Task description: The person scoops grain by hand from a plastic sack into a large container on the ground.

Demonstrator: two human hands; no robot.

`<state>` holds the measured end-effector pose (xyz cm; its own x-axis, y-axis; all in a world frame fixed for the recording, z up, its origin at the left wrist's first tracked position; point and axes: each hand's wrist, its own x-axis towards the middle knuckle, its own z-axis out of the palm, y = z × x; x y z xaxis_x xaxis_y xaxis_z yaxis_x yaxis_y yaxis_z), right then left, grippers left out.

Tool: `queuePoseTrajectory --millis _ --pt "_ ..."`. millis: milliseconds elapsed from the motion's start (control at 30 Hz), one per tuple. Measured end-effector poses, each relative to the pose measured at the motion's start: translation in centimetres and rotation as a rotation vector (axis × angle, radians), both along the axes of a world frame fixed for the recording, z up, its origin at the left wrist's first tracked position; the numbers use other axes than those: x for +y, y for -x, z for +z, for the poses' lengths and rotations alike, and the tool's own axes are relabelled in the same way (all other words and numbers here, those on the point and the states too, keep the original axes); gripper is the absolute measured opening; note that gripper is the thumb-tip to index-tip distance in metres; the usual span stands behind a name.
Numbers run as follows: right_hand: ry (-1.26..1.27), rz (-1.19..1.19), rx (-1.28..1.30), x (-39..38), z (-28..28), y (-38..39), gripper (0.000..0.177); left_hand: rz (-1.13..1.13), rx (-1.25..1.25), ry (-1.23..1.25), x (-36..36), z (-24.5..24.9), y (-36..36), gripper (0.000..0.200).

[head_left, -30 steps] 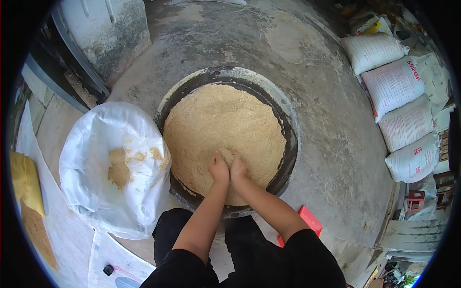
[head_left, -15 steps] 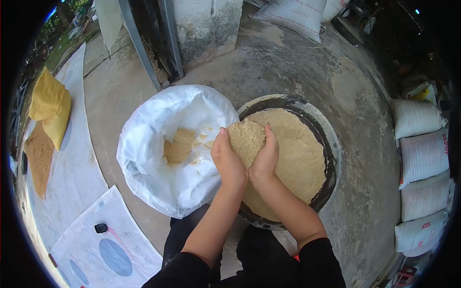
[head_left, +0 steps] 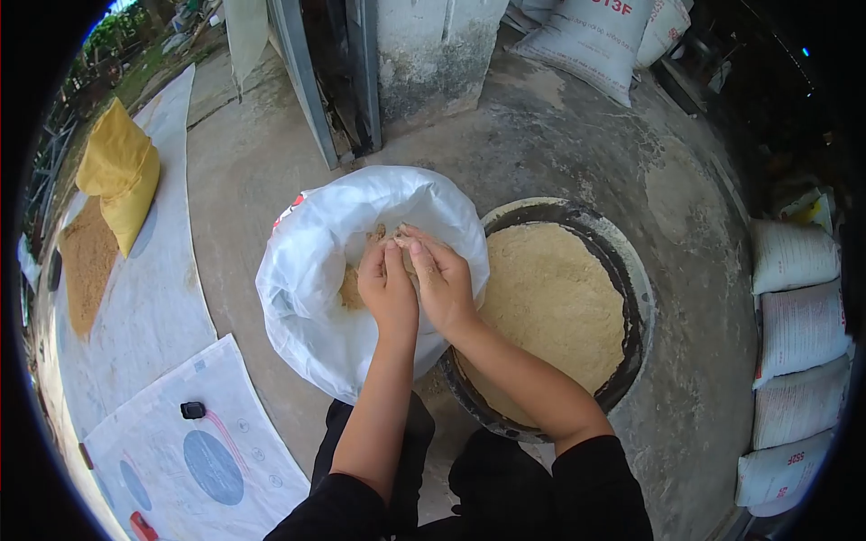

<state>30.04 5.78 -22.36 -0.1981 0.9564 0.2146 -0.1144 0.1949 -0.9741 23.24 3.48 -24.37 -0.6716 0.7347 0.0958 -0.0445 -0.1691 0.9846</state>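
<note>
Left hand point(head_left: 388, 287), right hand point(head_left: 444, 287) held side by side over bag point(head_left: 307, 298); fingers extended, close together. Meal point(head_left: 550, 298) judged loose, light, easily spilled; best scooped from beneath, palms cupped.

The open bag point(head_left: 307, 307) sits on the ground just left of the basin point(head_left: 636, 288), their rims touching. Meal point(head_left: 550, 307) lies in the basin, and a little lies in the open bag. The left hand point(head_left: 388, 288) and right hand point(head_left: 442, 284) are side by side over the bag's mouth. Far behind the bag stands a pillar point(head_left: 433, 45), with a far sack point(head_left: 586, 45) to its right. Stacked sacks point(head_left: 798, 325) line the right edge. Left of the bag a sheet point(head_left: 162, 270) lies on the ground, with a grain pile point(head_left: 86, 261) on it and a stuffed bag point(head_left: 122, 171) just beyond the pile. At near left lies a printed sheet point(head_left: 198, 451), with a small object point(head_left: 192, 410) on it.
</note>
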Motion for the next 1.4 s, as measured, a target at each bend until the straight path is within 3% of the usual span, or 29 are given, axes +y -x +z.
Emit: queuePoseTrajectory --millis 67,167,200,267,333,367,433,467,500,533,567,600,633,667,733,800,833,867,900,933,1033,1267,1367,1400 --pt "-0.44 0.004 -0.296 -1.0 1.7 -3.8 0.023 -0.034 0.036 -0.029 -0.5 0.8 -2.7 0.019" --pt "-0.541 -0.059 -0.376 -2.6 2.1 -10.1 0.02 -0.11 0.445 -0.124 -1.6 1.5 -6.6 0.017" --pt "-0.527 -0.092 -0.397 -3.1 1.6 -12.1 0.02 -0.148 0.431 -0.126 -1.9 1.3 -7.8 0.017" --pt "-0.185 -0.325 -0.445 -3.8 -1.2 -16.3 0.02 -0.372 0.471 -0.179 -2.5 0.6 -10.3 0.015" --pt "0.081 -0.525 -0.307 -3.6 -7.3 -20.4 0.026 -0.438 0.503 -0.21 -3.0 -1.7 -13.2 0.016" --pt "0.088 -0.557 -0.312 -4.0 -9.5 -22.1 0.026 -0.529 0.452 -0.102 -3.4 -2.8 -14.6 0.018" --pt "0.463 -0.419 -0.699 -5.0 -13.2 -24.9 0.036 -0.644 0.403 -0.001 -3.9 -6.1 -17.0 0.02" --pt "0.469 -0.446 -0.695 -5.3 -15.4 -25.7 0.036 -0.616 0.393 0.298 -3.9 -8.6 -18.2 0.023" --pt "0.741 -0.472 -0.434 -5.8 -17.9 -25.9 0.042 -0.578 0.385 0.602 -4.0 -11.0 -19.2 0.026" --pt "1.0 -0.485 -0.153 -6.6 -19.7 -25.6 0.047 -0.603 0.39 0.607 -4.1 -13.7 -19.6 0.026" --pt "1.011 -0.502 -0.143 -7.1 -20.8 -25.2 0.047 -0.605 0.376 0.699 -4.1 -16.2 -19.6 0.03" --pt "1.017 -0.596 0.084 -7.3 -21.5 -24.4 0.047 -0.6 0.363 0.788 -4.2 -17.0 -19.7 0.033" --pt "1.007 -0.684 0.311 -7.3 -22.1 -23.8 0.047 -0.612 0.368 0.789 -4.7 -17.6 -20.4 0.033" --pt "1.007 -0.693 0.317 -7.4 -22.2 -23.0 0.047 -0.575 0.332 0.736 -5.3 -17.7 -21.3 0.034" --pt "0.907 -0.662 0.176 -7.7 -21.5 -21.4 0.048 -0.542 0.301 0.685 -6.0 -17.8 -22.5 0.035" --pt "0.926 -0.687 0.124 -7.4 -18.4 -20.6 0.047 -0.359 -0.269 0.645 -5.9 -17.5 -23.2 0.032" --pt "0.949 -0.71 0.071 -7.3 -17.3 -20.3 0.047 -0.357 -0.266 0.646 -5.8 -17.2 -23.0 0.032" --pt "0.951 -0.705 0.074 -7.2 -17.1 -20.1 0.047 -0.297 -0.504 0.584 -5.5 -15.5 -22.5 0.032" --pt "0.958 -0.699 0.307 -6.9 -17.0 -19.9 0.045 -0.231 -0.739 0.511 -5.0 -13.8 -22.1 0.033" --pt "0.958 -0.684 0.537 -6.5 -16.8 -19.7 0.043 -0.223 -0.739 0.506 -4.6 -12.4 -21.7 0.033" --pt "0.874 -0.683 0.719 -4.5 -13.8 -18.8 0.042 -0.196 -0.789 0.416 -3.3 -8.6 -20.5 0.035" --pt "0.648 -0.484 0.729 -0.7 -1.7 -12.3 0.043 -0.221 -0.706 0.02 -0.4 1.0 -14.2 0.035" --pt "0.561 -0.338 0.666 0.2 1.5 -7.8 0.044 -0.123 -0.62 -0.109 0.3 3.0 -9.9 0.035" --pt "0.438 -0.272 0.503 0.4 2.1 -6.0 0.045 -0.07 -0.589 -0.163 0.5 3.6 -8.5 0.035"
